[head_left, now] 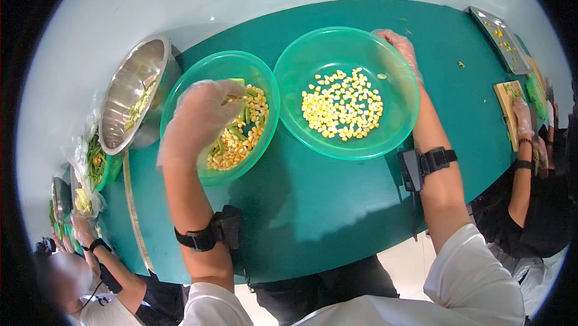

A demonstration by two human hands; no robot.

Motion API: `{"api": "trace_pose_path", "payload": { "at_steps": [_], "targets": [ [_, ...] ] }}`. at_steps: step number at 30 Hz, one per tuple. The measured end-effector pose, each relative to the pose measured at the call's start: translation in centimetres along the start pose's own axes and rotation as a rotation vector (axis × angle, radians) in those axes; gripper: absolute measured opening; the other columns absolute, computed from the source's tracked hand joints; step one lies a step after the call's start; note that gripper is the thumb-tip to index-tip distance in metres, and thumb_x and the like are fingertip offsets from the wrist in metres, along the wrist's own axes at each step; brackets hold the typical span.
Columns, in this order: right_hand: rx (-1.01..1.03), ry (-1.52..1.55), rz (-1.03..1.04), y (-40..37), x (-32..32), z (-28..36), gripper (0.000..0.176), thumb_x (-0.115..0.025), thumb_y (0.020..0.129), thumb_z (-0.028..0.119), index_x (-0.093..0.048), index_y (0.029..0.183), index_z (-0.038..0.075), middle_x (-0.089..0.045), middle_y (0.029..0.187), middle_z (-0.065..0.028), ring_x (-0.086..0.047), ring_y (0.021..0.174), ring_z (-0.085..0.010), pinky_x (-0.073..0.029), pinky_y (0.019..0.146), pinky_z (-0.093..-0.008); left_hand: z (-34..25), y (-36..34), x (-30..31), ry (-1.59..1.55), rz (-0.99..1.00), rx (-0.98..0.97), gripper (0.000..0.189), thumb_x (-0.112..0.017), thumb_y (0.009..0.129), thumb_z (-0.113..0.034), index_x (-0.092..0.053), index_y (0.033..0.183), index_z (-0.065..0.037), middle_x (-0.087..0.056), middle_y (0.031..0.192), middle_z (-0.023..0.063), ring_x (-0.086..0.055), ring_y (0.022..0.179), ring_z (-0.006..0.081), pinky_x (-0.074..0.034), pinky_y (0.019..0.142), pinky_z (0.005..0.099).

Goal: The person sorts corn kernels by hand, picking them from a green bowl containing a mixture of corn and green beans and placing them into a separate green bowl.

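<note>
My left hand (201, 118), in a clear plastic glove, is over the left green plastic bowl (205, 68). Its fingers are curled together at the tips; whatever may be between them is hidden. Beneath it lie yellow corn kernels (229, 156) mixed with cut green vegetable pieces (247, 115). Beside that bowl stands a larger green plastic bowl (337, 40), with loose corn kernels (342, 106) spread over its bottom. My gloved right hand (400, 48) grips this bowl's far right rim, partly hidden behind the wall.
A steel basin (114, 115) with pale cut pieces leans at left, near bagged green vegetables (95, 160). At far right are a metal tray (500, 37) with yellow scraps and a cutting board (509, 106). Co-workers' gloved hands (522, 115) work at both sides of the green table (325, 217).
</note>
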State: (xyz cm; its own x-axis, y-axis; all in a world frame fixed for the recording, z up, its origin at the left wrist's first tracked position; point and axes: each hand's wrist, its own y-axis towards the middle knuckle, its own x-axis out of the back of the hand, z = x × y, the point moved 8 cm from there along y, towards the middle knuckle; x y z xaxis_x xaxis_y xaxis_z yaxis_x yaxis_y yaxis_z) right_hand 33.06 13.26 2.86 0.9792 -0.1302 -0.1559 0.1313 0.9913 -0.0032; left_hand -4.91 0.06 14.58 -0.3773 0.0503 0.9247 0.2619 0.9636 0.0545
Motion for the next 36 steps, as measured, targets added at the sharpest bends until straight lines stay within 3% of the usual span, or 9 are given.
{"api": "trace_pose_path", "payload": {
  "at_steps": [2,5,11,17,20,23,28,31,36],
  "targets": [
    [-0.009,-0.005,-0.007,0.1,-0.1,0.1,0.010,-0.060,0.097,0.004,-0.070,0.094,0.003,-0.063,0.088,0.0011,-0.052,0.079,-0.0067,-0.048,0.074,-0.0249,0.9,-0.1,-0.7,0.053,-0.081,-0.072,0.030,-0.069,0.087,-0.019,-0.075,0.113,-0.003,-0.074,0.109,0.0217,-0.070,0.099,0.0391,-0.054,0.090,0.0474],
    [0.072,-0.197,-0.014,0.3,0.4,-0.1,0.010,-0.060,0.097,0.004,-0.069,0.092,0.004,-0.063,0.087,0.0021,-0.053,0.079,-0.0070,-0.048,0.075,-0.0252,0.5,0.3,-1.2,0.111,-0.149,-0.188,0.032,-0.069,0.086,-0.019,-0.075,0.112,-0.003,-0.074,0.108,0.0222,-0.071,0.099,0.0383,-0.054,0.088,0.0470],
    [0.166,-0.184,0.007,0.3,0.2,0.4,0.011,-0.060,0.097,0.004,-0.069,0.091,0.004,-0.064,0.087,0.0024,-0.054,0.078,-0.0078,-0.049,0.075,-0.0257,5.4,-1.2,0.8,0.133,0.046,0.226,0.023,-0.067,0.085,-0.017,-0.077,0.103,-0.005,-0.075,0.100,0.0192,-0.071,0.096,0.0386,-0.055,0.085,0.0470],
    [0.067,-0.030,0.011,1.2,0.8,-0.8,0.014,-0.060,0.099,0.005,-0.073,0.095,0.001,-0.064,0.085,0.0022,-0.055,0.077,-0.0071,-0.049,0.072,-0.0254,6.5,-1.3,-0.2,0.093,0.035,0.231,0.021,-0.070,0.087,-0.018,-0.077,0.102,-0.004,-0.074,0.099,0.0214,-0.071,0.094,0.0389,-0.055,0.084,0.0469],
    [0.124,-0.203,0.018,-1.0,-0.6,1.3,0.015,-0.059,0.099,0.007,-0.073,0.096,0.001,-0.063,0.084,0.0026,-0.055,0.075,-0.0064,-0.049,0.070,-0.0249,7.3,-1.3,-0.6,0.146,0.015,0.236,0.024,-0.071,0.087,-0.016,-0.077,0.106,-0.004,-0.074,0.103,0.0219,-0.071,0.096,0.0393,-0.055,0.085,0.0473],
    [-0.022,0.045,-0.018,-0.5,-0.2,0.2,0.017,-0.059,0.101,0.008,-0.073,0.096,0.000,-0.065,0.085,0.0018,-0.056,0.075,-0.0072,-0.050,0.069,-0.0253,7.7,-1.4,-0.5,0.124,0.000,0.256,0.025,-0.072,0.086,-0.016,-0.076,0.108,-0.005,-0.074,0.104,0.0219,-0.070,0.100,0.0390,-0.055,0.087,0.0476],
    [0.046,-0.099,-0.003,-0.2,-0.1,0.5,0.017,-0.060,0.101,0.010,-0.073,0.099,0.000,-0.066,0.086,-0.0001,-0.059,0.077,-0.0086,-0.051,0.072,-0.0265,6.7,-1.4,-0.7,0.102,0.002,0.286,0.027,-0.075,0.083,-0.017,-0.076,0.107,-0.005,-0.073,0.102,0.0214,-0.070,0.102,0.0381,-0.054,0.089,0.0479],
    [0.045,-0.075,0.013,-0.8,-0.3,0.6,0.017,-0.059,0.102,0.010,-0.073,0.100,0.000,-0.067,0.087,-0.0006,-0.060,0.078,-0.0090,-0.052,0.073,-0.0267,6.7,-1.0,-1.2,0.208,-0.030,0.217,0.032,-0.077,0.080,-0.020,-0.075,0.106,-0.001,-0.073,0.096,0.0206,-0.072,0.090,0.0362,-0.055,0.081,0.0468],
    [0.092,-0.226,0.006,-1.4,-1.0,1.9,0.017,-0.059,0.101,0.010,-0.073,0.100,0.000,-0.068,0.089,-0.0017,-0.061,0.079,-0.0099,-0.052,0.073,-0.0270,7.3,-1.0,-2.0,0.180,0.054,0.303,0.032,-0.081,0.077,-0.024,-0.076,0.100,-0.001,-0.072,0.090,0.0216,-0.071,0.087,0.0370,-0.055,0.079,0.0469]
  ]
}}
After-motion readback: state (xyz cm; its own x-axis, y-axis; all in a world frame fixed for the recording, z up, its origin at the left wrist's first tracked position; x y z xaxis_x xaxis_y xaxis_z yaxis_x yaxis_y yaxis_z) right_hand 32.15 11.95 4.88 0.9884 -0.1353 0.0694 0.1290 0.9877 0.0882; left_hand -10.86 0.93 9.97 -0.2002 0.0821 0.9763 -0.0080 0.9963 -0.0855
